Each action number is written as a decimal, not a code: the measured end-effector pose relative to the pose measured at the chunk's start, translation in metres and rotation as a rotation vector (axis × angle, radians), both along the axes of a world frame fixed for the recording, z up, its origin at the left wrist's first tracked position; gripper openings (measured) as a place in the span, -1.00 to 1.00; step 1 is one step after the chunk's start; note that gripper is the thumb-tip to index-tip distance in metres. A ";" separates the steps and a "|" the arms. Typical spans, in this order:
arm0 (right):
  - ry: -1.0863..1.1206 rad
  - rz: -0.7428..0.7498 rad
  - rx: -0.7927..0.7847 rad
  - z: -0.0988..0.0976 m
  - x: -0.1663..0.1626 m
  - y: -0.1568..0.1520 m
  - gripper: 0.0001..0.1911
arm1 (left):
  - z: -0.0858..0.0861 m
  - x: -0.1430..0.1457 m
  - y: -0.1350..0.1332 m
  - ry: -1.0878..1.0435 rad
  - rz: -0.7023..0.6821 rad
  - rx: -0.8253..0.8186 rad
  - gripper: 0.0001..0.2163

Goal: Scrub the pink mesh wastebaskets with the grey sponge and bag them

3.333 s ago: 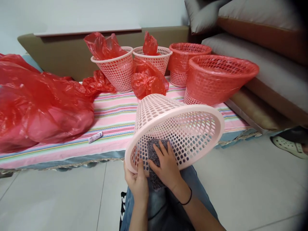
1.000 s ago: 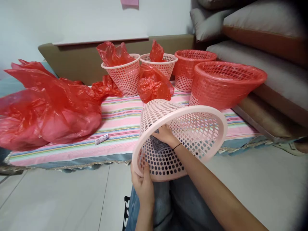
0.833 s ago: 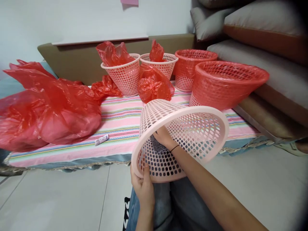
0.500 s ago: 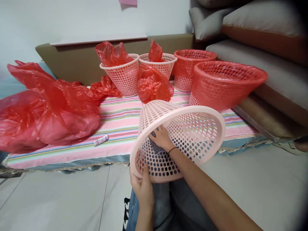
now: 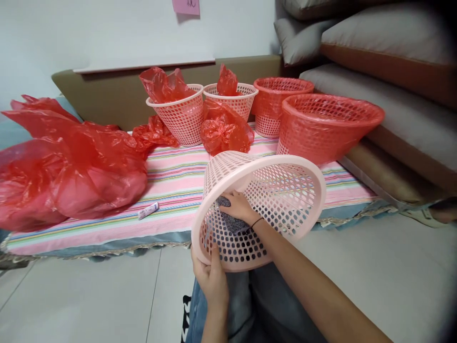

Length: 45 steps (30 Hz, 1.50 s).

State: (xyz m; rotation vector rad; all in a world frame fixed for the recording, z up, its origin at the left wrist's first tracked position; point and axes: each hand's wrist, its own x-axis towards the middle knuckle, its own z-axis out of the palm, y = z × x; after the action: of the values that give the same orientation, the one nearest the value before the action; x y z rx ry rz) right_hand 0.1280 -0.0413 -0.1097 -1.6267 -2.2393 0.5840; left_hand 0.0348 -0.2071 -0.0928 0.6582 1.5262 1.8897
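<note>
Head view. A pale pink perforated basket (image 5: 282, 190) is tipped on its side above the person's blue-clad legs (image 5: 243, 305), its mouth facing the wearer and its narrow base directed toward a striped sheet (image 5: 174, 176). The left hand (image 5: 213, 281) grasps the lower left of the rim, thumb inside, remaining fingers mostly hidden behind. The right hand (image 5: 235, 207), a dark band (image 5: 257, 222) at its wrist, reaches into the basket and lies over a dark grey cloth (image 5: 233, 224) against the inner wall; its fingers are extended, and whether they grip the cloth cannot be told. On the sheet behind stand two pale baskets (image 5: 183, 119) containing red plastic, a bunched red bag (image 5: 226, 136) before them, and two red-wrapped baskets (image 5: 321, 131) to their right. Large red bags (image 5: 82, 171) lie at left, near a small white packet (image 5: 148, 210). Stacked cushions (image 5: 385, 95) occupy the right.
</note>
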 end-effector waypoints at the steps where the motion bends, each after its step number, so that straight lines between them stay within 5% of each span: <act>1: 0.009 0.010 0.004 0.002 0.002 -0.008 -0.47 | 0.000 0.001 0.000 -0.012 -0.002 0.012 -0.50; 14: 0.224 0.128 -0.050 0.026 0.042 -0.144 -0.33 | -0.004 0.002 -0.002 -0.056 -0.007 0.038 -0.48; 20: 0.480 -0.017 0.075 0.019 0.056 -0.112 -0.61 | -0.001 0.000 0.000 -0.071 -0.010 0.025 -0.49; 28: 0.502 0.183 0.005 0.022 0.038 -0.079 -0.99 | -0.003 -0.001 0.000 -0.059 -0.011 0.024 -0.53; 45: 0.325 0.215 0.061 0.034 0.017 -0.078 -0.71 | -0.002 -0.002 0.000 -0.024 -0.002 0.001 -0.50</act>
State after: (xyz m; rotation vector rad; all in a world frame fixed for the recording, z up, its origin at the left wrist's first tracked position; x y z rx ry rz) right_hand 0.1454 -0.1194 -0.0756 -1.1713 -2.1741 0.7653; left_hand 0.0328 -0.2067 -0.0948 0.6354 1.5088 1.8902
